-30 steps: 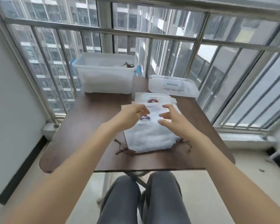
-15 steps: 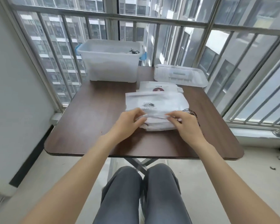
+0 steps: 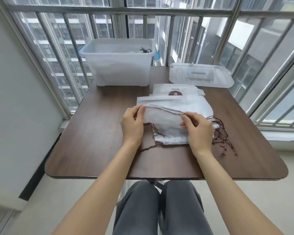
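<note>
- Fingers (image 3: 140, 110) of the left hand (image 3: 132, 123) and of the right hand (image 3: 199, 131) pinch the corded hem (image 3: 166, 110) of a white drawstring bag (image 3: 161, 118), one closed on each end.
- A second ago both hands hovered open over the bag, which lay flat. Now the hem is raised off the near edge and carried toward the far side, so a fold appears to be under way.
- The bag sits mid-tabletop (image 3: 95, 133), and its brown cords (image 3: 222, 133) trail near and right.
- Just beyond it, a second white bag (image 3: 188, 89) shows a dark red round emblem and upside-down lettering that appears to read "braun".
- Far left stands a clear bin (image 3: 120, 68) and far right lies its lid (image 3: 200, 75). No writing is legible on either.
</note>
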Demonstrator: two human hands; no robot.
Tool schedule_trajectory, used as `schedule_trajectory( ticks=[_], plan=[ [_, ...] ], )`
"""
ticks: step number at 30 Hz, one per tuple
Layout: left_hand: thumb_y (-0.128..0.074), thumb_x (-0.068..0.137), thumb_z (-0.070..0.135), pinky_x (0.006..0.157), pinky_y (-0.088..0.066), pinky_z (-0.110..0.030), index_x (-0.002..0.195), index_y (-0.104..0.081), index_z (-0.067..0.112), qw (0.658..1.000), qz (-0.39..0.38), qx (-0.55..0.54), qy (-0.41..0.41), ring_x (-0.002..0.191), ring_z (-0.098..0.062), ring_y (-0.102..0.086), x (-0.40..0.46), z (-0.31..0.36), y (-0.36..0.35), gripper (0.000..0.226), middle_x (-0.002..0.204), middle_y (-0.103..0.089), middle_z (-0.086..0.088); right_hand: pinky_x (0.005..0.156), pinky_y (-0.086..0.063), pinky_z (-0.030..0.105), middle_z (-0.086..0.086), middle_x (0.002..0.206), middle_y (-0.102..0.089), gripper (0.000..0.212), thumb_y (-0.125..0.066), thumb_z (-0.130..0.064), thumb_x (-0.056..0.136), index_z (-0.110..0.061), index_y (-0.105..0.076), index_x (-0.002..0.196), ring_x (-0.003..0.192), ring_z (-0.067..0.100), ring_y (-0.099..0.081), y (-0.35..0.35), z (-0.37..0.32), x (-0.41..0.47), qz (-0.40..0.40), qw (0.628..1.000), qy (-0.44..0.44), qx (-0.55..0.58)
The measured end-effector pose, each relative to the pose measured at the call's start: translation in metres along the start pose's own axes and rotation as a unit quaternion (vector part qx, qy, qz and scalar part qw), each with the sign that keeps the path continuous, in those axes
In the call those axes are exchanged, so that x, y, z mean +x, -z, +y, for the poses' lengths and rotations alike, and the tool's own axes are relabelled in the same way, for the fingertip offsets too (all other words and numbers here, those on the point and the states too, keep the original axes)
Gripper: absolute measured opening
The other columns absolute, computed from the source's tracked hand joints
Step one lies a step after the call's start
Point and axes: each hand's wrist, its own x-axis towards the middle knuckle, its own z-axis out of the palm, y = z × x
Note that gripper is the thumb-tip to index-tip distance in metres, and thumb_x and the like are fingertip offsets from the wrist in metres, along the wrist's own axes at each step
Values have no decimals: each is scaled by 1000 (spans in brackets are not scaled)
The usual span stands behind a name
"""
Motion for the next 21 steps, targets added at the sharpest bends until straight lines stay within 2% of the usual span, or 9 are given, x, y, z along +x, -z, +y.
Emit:
schedule_trajectory(
  ticks=[3,5,8,10,13,15,17,19,21],
  plan=[
    [-57,90,29,80,-48,-32,92,-72,21,998,-9,-49,29,75,-10,-57,0,-2,0,17,83,-66,4,67,-48,13,1,66,-68,8,-63,-13,87,-10,-70,89,59,0,-65,0,-2,0,3,997,-46,65],
    [-56,87,32,77,-50,-35,84,-71,29,996,-12,-72,43,71,-11,-59,-1,-2,1,16,75,-66,3,68,-51,13,-4,63,-68,12,-61,-13,88,-9,-71,83,63,3,-68,1,-4,0,4,992,-66,109],
    [-54,94,20,72,-55,-28,81,-70,21,990,-11,-124,66,64,-3,-62,-3,-2,3,21,73,-66,0,68,-56,21,-7,60,-67,19,-59,-11,90,-13,-68,73,62,13,-70,5,-5,1,7,976,-95,195],
    [-51,96,14,61,-52,-16,81,-67,14,989,-6,-130,73,60,2,-61,-3,-2,3,23,73,-66,1,58,-54,18,0,66,-62,20,-54,-10,93,-11,-64,75,57,12,-68,7,-7,2,14,965,-113,236],
    [-47,98,12,56,-52,-16,79,-64,12,972,-10,-205,114,60,-5,-63,-1,-1,4,26,68,-67,-1,49,-49,14,3,74,-56,22,-49,-13,96,-11,-57,76,57,10,-68,11,-9,2,11,946,-140,293],
    [-45,98,12,52,-51,-17,80,-63,11,960,-26,-246,132,53,-5,-62,0,1,6,26,60,-68,3,44,-45,11,-3,70,-57,24,-45,-13,97,-13,-53,75,58,7,-68,12,-11,3,4,917,-175,359],
    [-45,98,12,43,-44,-15,83,-64,11,955,-43,-260,134,45,-3,-55,0,4,9,24,59,-66,4,39,-40,8,-11,62,-61,23,-45,-13,97,-15,-54,76,57,3,-66,12,-14,3,-4,879,-215,426],
    [-45,98,10,38,-34,-11,90,-65,7,951,-52,-277,131,40,0,-45,1,6,11,21,67,-63,-1,38,-39,5,-11,70,-69,20,-45,-14,97,-15,-59,84,56,-1,-64,9,-17,2,-20,854,-232,465],
    [-44,98,8,37,-30,-8,96,-64,4,943,-58,-298,137,40,0,-42,2,6,14,20,71,-64,-1,41,-42,5,-7,81,-73,21,-44,-13,97,-13,-63,90,59,-3,-64,6,-18,1,-32,832,-240,499]
  ],
)
